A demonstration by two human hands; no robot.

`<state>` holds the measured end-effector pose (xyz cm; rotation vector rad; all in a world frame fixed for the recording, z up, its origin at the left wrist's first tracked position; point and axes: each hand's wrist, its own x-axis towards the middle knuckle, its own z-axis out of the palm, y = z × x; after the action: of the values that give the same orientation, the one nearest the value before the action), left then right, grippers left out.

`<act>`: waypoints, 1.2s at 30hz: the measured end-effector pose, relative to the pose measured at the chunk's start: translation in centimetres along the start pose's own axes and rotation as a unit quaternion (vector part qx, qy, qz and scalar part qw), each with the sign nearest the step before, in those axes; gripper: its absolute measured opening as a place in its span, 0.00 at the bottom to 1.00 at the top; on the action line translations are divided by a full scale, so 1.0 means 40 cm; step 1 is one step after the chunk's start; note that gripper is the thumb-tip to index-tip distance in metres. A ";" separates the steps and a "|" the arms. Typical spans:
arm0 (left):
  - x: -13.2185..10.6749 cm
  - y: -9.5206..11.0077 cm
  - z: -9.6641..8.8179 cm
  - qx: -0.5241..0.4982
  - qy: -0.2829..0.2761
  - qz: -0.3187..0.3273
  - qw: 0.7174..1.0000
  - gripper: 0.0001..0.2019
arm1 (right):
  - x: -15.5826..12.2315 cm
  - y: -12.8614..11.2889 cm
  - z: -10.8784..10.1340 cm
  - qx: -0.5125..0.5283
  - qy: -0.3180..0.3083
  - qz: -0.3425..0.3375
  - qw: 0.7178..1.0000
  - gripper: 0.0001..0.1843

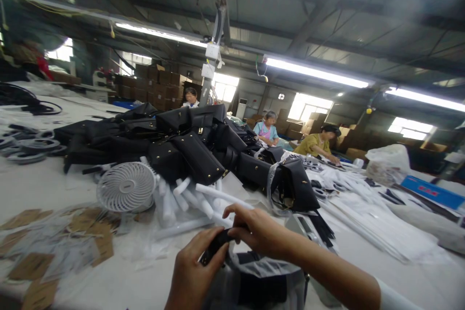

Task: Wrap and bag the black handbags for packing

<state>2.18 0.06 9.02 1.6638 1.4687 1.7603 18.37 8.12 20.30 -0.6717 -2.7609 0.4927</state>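
My left hand (196, 264) is closed around a short black strap (215, 244) that curves up between thumb and fingers. My right hand (256, 233) reaches in from the right, its fingertips closed on the upper end of the same strap. Just below both hands is a black bag (259, 288), partly cut off by the lower edge. Translucent white wrapping (267, 267) runs over the bag's top. How the strap joins the bag is hidden by my hands.
A big pile of black bags (196, 155) spreads across the table. In front stand a white fan (126, 187) and white foam tubes (181, 203). Brown cards (32, 265) lie left, white plastic sheets (385, 227) right. Two people (267, 131) work across the table, another farther back.
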 end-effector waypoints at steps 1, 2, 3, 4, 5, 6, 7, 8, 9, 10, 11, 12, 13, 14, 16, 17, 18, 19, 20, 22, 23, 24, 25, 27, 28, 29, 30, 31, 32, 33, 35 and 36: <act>0.001 0.000 0.000 -0.003 0.001 -0.006 1.000 0.11 | -0.004 0.006 0.002 -0.009 0.006 -0.012 1.000 0.18; 0.002 -0.001 0.001 -0.008 0.000 -0.010 1.000 0.11 | -0.008 0.012 0.003 -0.022 0.015 -0.028 0.999 0.18; 0.003 -0.001 0.001 -0.013 0.003 -0.013 1.000 0.11 | -0.012 0.018 0.004 -0.039 0.025 -0.049 0.998 0.17; 0.004 -0.002 0.002 -0.017 0.006 -0.015 1.000 0.11 | -0.016 0.022 0.005 -0.057 0.036 -0.070 0.995 0.15; 0.004 -0.003 0.003 -0.021 0.009 -0.018 1.000 0.11 | -0.018 0.024 0.005 -0.077 0.048 -0.089 0.992 0.13; 0.004 -0.004 0.004 -0.024 0.012 -0.020 0.999 0.11 | -0.021 0.025 0.005 -0.100 0.059 -0.106 0.988 0.11; 0.004 -0.004 0.004 -0.026 0.011 -0.024 0.999 0.11 | -0.022 0.026 0.006 -0.122 0.069 -0.120 0.983 0.10; 0.003 -0.004 0.005 -0.029 0.008 -0.032 0.999 0.11 | -0.023 0.025 0.006 -0.141 0.076 -0.129 0.979 0.10; 0.003 -0.004 0.005 -0.035 0.005 -0.045 0.998 0.12 | -0.024 0.025 0.008 -0.155 0.080 -0.136 0.975 0.11; 0.002 -0.004 0.004 -0.043 0.002 -0.064 0.997 0.14 | -0.025 0.026 0.010 -0.163 0.081 -0.143 0.973 0.11; 0.001 -0.004 0.004 -0.052 -0.001 -0.088 0.995 0.16 | -0.025 0.027 0.012 -0.168 0.080 -0.152 0.971 0.11; -0.001 -0.004 0.003 -0.063 -0.004 -0.112 0.992 0.19 | -0.025 0.029 0.014 -0.172 0.078 -0.160 0.969 0.12; -0.002 -0.005 0.003 -0.072 -0.005 -0.132 0.989 0.20 | -0.025 0.031 0.016 -0.173 0.075 -0.168 0.968 0.12; -0.004 -0.007 0.003 -0.077 -0.004 -0.144 0.987 0.20 | -0.025 0.033 0.017 -0.173 0.072 -0.173 0.967 0.12; -0.009 -0.011 0.005 -0.078 -0.003 -0.144 0.986 0.16 | -0.025 0.036 0.016 -0.161 0.063 -0.170 0.970 0.11; -0.012 -0.013 0.006 -0.077 0.003 -0.139 0.987 0.15 | -0.026 0.038 0.015 -0.148 0.057 -0.164 0.974 0.11; -0.015 -0.014 0.008 -0.077 0.009 -0.134 0.988 0.14 | -0.026 0.039 0.013 -0.134 0.049 -0.158 0.977 0.11; -0.018 -0.015 0.010 -0.079 0.015 -0.130 0.988 0.14 | -0.027 0.041 0.011 -0.118 0.042 -0.152 0.980 0.11; -0.020 -0.015 0.012 -0.084 0.019 -0.128 0.988 0.14 | -0.028 0.044 0.009 -0.102 0.035 -0.148 0.983 0.11; -0.022 -0.013 0.015 -0.100 0.025 -0.127 0.987 0.14 | -0.028 0.049 0.007 -0.073 0.025 -0.145 0.986 0.12; -0.023 -0.012 0.017 -0.111 0.025 -0.128 0.985 0.15 | -0.028 0.051 0.006 -0.063 0.022 -0.144 0.987 0.13; -0.024 -0.011 0.018 -0.122 0.024 -0.130 0.984 0.15 | -0.027 0.053 0.006 -0.055 0.019 -0.143 0.988 0.14; -0.025 -0.010 0.018 -0.132 0.024 -0.133 0.982 0.15 | -0.026 0.055 0.005 -0.051 0.016 -0.144 0.988 0.14; -0.027 -0.012 0.018 -0.145 0.027 -0.139 0.979 0.15 | -0.022 0.055 0.003 -0.046 0.011 -0.148 0.988 0.14; -0.028 -0.014 0.018 -0.148 0.028 -0.142 0.978 0.15 | -0.020 0.055 0.001 -0.044 0.006 -0.149 0.988 0.13; -0.030 -0.017 0.017 -0.151 0.028 -0.145 0.977 0.15 | -0.018 0.053 -0.001 -0.043 -0.001 -0.149 0.988 0.13; -0.032 -0.021 0.017 -0.155 0.026 -0.147 0.977 0.15 | -0.015 0.051 -0.004 -0.043 -0.010 -0.148 0.988 0.13; -0.033 -0.025 0.016 -0.162 0.023 -0.149 0.975 0.15 | -0.013 0.048 -0.007 -0.043 -0.020 -0.146 0.988 0.13; -0.034 -0.028 0.015 -0.168 0.017 -0.150 0.974 0.15 | -0.011 0.044 -0.010 -0.043 -0.029 -0.144 0.988 0.12; -0.035 -0.031 0.013 -0.173 0.013 -0.151 0.973 0.16 | -0.008 0.041 -0.013 -0.043 -0.038 -0.141 0.988 0.12; -0.034 -0.036 0.011 -0.178 0.006 -0.152 0.972 0.16 | -0.003 0.033 -0.020 -0.042 -0.051 -0.134 0.989 0.11; -0.033 -0.037 0.009 -0.178 0.003 -0.152 0.972 0.16 | 0.000 0.030 -0.022 -0.043 -0.055 -0.133 0.989 0.11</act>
<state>2.27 -0.18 7.00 1.1875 1.2399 1.7302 19.13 9.34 20.65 -0.2942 -2.9298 0.3630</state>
